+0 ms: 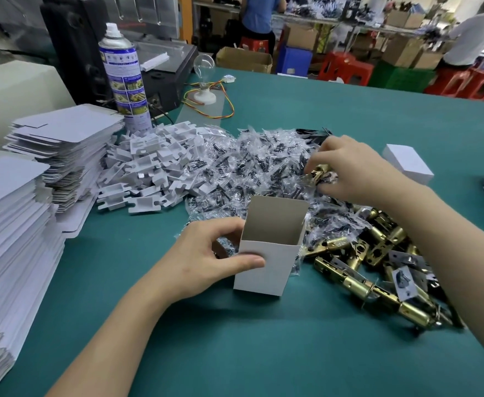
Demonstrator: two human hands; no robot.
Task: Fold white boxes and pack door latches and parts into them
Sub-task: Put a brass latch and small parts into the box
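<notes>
The open white box [266, 277] stands upright on the green table [235, 348] at the centre of the frame, its mouth facing up and its rear flap raised above the opening. The left hand [203, 259] grips it from the left side. The thumb lies flat across the front face and the curled fingers wrap round the left wall towards the back, while the forearm runs in from the lower left corner.

Up and to the right of the box, the right hand [352, 170] hangs palm down over the heap. Its wrist is bent and its fingers are curled, pinching a brass latch [318, 171] at their tips. That arm comes in from the lower right edge and crosses over a pile of brass latches [378, 253] lying right of the box.

Behind the box a wide heap of clear screw bags [258, 167] spreads across the middle of the table, touching the latch pile. Left of the bags lies a mound of white plastic inserts [146, 167]. Further left are two stacks of flat box blanks, one behind [63, 138] and a taller one at the left edge [8, 224]. A spray can [126, 75] stands upright behind the inserts, and a light bulb [204, 67] sits on a white base to its right. A closed white box [408, 164] lies just right of the right hand.
</notes>
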